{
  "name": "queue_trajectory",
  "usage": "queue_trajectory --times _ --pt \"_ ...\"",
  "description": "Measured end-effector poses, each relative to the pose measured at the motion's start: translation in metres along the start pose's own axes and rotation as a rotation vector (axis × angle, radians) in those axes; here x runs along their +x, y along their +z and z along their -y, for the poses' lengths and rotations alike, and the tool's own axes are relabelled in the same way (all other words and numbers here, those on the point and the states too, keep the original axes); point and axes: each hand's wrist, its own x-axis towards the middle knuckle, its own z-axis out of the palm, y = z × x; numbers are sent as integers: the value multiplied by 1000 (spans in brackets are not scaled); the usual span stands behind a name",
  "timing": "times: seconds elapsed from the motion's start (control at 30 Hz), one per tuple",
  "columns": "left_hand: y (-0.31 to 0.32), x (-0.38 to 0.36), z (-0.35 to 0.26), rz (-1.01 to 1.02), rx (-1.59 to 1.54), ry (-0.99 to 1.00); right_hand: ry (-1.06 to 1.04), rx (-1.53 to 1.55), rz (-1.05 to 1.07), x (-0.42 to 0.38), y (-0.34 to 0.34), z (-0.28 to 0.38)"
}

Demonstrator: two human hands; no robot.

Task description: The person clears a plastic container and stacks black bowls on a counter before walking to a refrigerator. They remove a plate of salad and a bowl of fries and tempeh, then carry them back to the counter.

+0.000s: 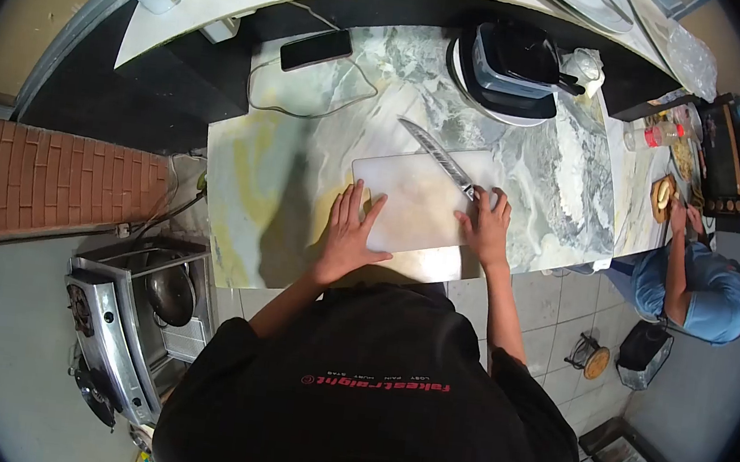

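Note:
A white cutting board [410,190] lies near the front edge of a marble-patterned counter. My left hand [351,236] rests on the board's left side, fingers stretched out and thumb apart. Toward the board's right edge, my right hand [487,234] curls over the handle end of a kitchen knife [437,155]. The knife's blade slants away to the upper left, its tip past the board's far edge. Most of the handle is hidden under my fingers.
A phone [317,50] with a cable lies at the back left. Stacked dark containers [516,61] stand at the back right. White powdery streaks [571,166] mark the counter's right. A co-worker in a blue shirt [711,294] works farther right. A metal stove [98,329] stands left.

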Motion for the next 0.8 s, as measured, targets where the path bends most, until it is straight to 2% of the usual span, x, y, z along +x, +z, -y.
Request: queue_trajectory --times 0.23,0.5,0.57,0.67,0.8 --pt "2 11 25 -9 50 76 34 -16 -98 2 14 9" --pt "-21 51 74 15 81 110 48 -55 -202 39 48 32" --pt "-27 48 80 6 73 161 66 -85 -214 37 53 34" --pt "-35 31 78 -18 59 127 77 90 -248 28 50 42" --pt "-54 6 63 -33 -15 129 125 -73 -330 1 26 73"
